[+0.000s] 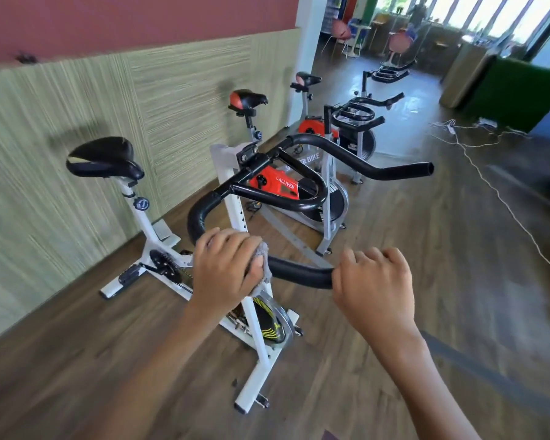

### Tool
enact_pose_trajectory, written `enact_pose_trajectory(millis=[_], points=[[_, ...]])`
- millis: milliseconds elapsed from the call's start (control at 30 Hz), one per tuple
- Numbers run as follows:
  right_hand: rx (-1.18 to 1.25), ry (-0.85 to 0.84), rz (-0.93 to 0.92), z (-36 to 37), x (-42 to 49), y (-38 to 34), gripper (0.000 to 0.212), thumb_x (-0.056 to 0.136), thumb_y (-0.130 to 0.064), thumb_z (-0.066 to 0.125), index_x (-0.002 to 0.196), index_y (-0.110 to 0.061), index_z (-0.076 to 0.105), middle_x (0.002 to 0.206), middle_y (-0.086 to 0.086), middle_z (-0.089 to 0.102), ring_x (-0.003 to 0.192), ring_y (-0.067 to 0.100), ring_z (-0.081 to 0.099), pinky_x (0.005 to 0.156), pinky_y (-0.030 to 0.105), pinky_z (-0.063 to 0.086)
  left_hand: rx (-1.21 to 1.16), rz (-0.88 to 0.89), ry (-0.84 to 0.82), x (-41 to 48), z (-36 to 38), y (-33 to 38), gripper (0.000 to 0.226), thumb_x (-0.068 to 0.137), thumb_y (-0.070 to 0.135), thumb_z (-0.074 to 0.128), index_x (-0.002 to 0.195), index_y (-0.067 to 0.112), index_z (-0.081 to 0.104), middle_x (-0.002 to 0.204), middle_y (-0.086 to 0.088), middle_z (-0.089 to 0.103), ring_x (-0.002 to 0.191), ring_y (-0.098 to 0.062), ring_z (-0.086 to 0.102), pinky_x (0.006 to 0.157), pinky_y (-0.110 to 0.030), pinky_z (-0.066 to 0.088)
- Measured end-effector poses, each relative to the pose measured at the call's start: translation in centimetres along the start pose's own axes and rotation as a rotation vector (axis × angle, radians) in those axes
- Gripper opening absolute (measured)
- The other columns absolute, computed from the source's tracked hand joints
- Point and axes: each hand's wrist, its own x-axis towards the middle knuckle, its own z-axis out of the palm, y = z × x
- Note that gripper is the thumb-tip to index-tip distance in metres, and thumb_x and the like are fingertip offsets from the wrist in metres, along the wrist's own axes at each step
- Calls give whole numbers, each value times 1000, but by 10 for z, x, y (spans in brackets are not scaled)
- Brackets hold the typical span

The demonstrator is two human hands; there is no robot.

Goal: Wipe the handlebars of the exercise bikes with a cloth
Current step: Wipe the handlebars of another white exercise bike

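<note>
The nearest white exercise bike has black handlebars (299,270) that curve toward me. My left hand (226,268) grips a grey cloth (263,265) wrapped around the near left bar, and only the cloth's edge shows past my fingers. My right hand (373,284) is curled around the end of that same bar, to the right of the cloth. The bike's other bar end (404,171) sticks out free to the right.
A black saddle (104,158) stands at left by the striped wall. Behind are a second bike with an orange guard (277,184), then a third (356,115) and a fourth (389,73). White cables (477,166) trail over the wooden floor at right.
</note>
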Motion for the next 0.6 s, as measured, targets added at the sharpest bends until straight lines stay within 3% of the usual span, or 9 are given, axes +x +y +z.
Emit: enact_pose_trajectory(millis=[100,200,333,467,533,600], points=[[59,-36,-6,1,8,-16,29,65,-7,60,55,-18,35,39,2,46,37,21,45,54,29,24,-36,-105,35,-5,10,32,32,97,28,39,97,16,69,98,1,70,98,-24,62,101,-44,37],[117,-49,-74,3,11,-23,21,65,-14,57,55,-16,39,36,1,45,30,20,47,51,25,22,-101,43,-4,-11,22,76,30,98,29,39,106,17,65,106,2,69,104,-22,59,104,-42,34],[108,-107,-94,1,11,-14,25,56,-9,64,55,-17,41,35,2,46,30,19,46,51,24,19,-29,137,-47,-1,6,20,37,99,31,34,100,18,68,98,2,67,94,-21,60,91,-37,42],[47,-108,-110,5,7,-15,23,68,-15,68,58,-18,48,45,0,53,42,22,50,54,29,25,16,52,17,0,-1,-15,37,96,28,35,92,15,70,90,0,71,88,-20,60,88,-39,42],[15,-94,-89,4,2,-12,18,74,-17,65,59,-17,55,50,2,58,48,24,56,62,33,36,-12,-49,50,1,2,11,38,96,28,33,87,16,69,86,3,69,85,-19,57,88,-38,38],[-7,-86,-30,-2,3,2,14,77,-17,63,63,-14,61,56,5,64,58,27,62,82,41,37,-41,-17,7,1,8,51,35,95,28,35,89,17,67,90,3,67,87,-21,56,90,-37,36]])
